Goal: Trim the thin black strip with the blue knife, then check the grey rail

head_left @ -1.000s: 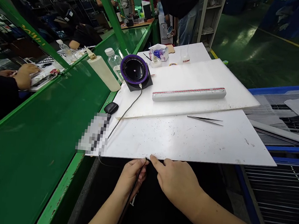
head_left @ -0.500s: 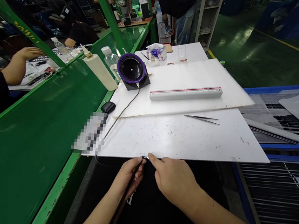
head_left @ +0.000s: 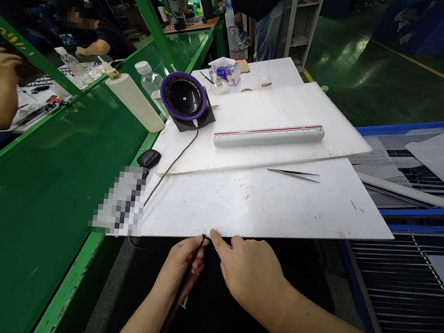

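Note:
At the near edge of the white board, my left hand point(head_left: 181, 262) is closed on a long thin black strip point(head_left: 182, 285). One end of the strip sticks up between thumb and fingers, and the rest runs down along my forearm. My right hand point(head_left: 255, 272) is closed beside it, its index finger stretched toward the strip's end. A small purple-blue bit point(head_left: 230, 246) shows under that hand; what it belongs to is hidden by the fingers. Beyond the hands, metal tweezers point(head_left: 294, 174) lie on the white board point(head_left: 218, 208).
A pale grey bar with a red line point(head_left: 270, 137) rests on a foam sheet point(head_left: 342, 141). A round black fan-like device with a purple rim point(head_left: 184, 97) trails a cable. Green partition point(head_left: 68, 172) at left; blue-framed rack of black strips point(head_left: 402, 288) at right. Co-workers sit and stand behind.
The view has shifted slightly, so the table's things appear further left. Both hands stay together at the strip's end, and the shiny tip seen between them before is now mostly hidden.

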Action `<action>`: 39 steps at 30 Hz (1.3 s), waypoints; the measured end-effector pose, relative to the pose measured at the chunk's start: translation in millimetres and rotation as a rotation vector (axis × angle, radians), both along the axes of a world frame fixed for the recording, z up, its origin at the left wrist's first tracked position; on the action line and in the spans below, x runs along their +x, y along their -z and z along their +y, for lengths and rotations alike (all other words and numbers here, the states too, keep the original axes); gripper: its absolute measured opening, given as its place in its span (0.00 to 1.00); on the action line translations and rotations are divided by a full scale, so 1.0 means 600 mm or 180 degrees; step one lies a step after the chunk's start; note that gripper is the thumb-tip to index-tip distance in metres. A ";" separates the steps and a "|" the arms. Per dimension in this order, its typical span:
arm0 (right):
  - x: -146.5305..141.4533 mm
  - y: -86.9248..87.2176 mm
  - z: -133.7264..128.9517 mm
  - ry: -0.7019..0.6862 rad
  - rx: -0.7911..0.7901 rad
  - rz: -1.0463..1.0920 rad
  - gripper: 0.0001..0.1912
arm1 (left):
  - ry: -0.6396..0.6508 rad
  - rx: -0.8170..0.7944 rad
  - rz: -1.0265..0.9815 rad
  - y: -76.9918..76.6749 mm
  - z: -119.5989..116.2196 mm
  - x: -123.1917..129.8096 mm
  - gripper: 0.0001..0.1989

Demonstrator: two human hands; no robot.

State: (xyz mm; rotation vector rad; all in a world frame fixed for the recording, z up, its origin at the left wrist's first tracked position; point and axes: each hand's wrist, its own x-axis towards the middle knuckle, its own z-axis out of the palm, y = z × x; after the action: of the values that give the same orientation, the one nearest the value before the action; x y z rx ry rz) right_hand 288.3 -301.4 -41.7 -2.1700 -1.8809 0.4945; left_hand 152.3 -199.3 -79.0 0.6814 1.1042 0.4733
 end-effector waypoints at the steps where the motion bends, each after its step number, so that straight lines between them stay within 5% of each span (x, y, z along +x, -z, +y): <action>1: 0.001 0.000 -0.001 0.0019 -0.0012 0.0032 0.28 | -0.0047 -0.0130 -0.0045 -0.003 0.001 0.000 0.10; 6: 0.024 -0.013 -0.012 0.0384 0.0156 0.0744 0.25 | -0.0103 -0.0809 -0.0468 -0.042 0.002 -0.002 0.09; 12: 0.046 -0.050 -0.017 0.0877 0.0415 0.2640 0.17 | 0.0201 -0.0404 -0.0622 -0.083 -0.007 0.005 0.11; 17: 0.035 -0.060 -0.016 0.0786 0.0385 0.3518 0.12 | 0.0726 0.0711 0.0143 -0.089 -0.010 0.010 0.14; 22: 0.031 -0.059 -0.017 0.0622 0.0639 0.3576 0.16 | 0.1030 0.3240 0.1356 -0.114 -0.015 0.018 0.04; 25: 0.036 -0.057 -0.020 0.0685 0.0731 0.3643 0.19 | 0.1145 0.4191 0.1511 -0.127 -0.014 0.028 0.04; 31: 0.050 -0.060 -0.027 0.1220 0.0463 0.3783 0.18 | 0.1019 0.4031 0.1450 -0.150 0.001 0.041 0.10; 39: 0.047 -0.066 -0.021 0.1074 0.0772 0.3598 0.20 | 0.1140 0.4394 0.1561 -0.161 0.001 0.045 0.08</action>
State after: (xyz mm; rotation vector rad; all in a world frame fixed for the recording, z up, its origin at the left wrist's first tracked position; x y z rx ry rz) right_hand 316.6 -314.2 -1.8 -1.4440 -0.8774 1.0461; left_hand 179.2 -198.6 17.6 2.2536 0.9485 0.7557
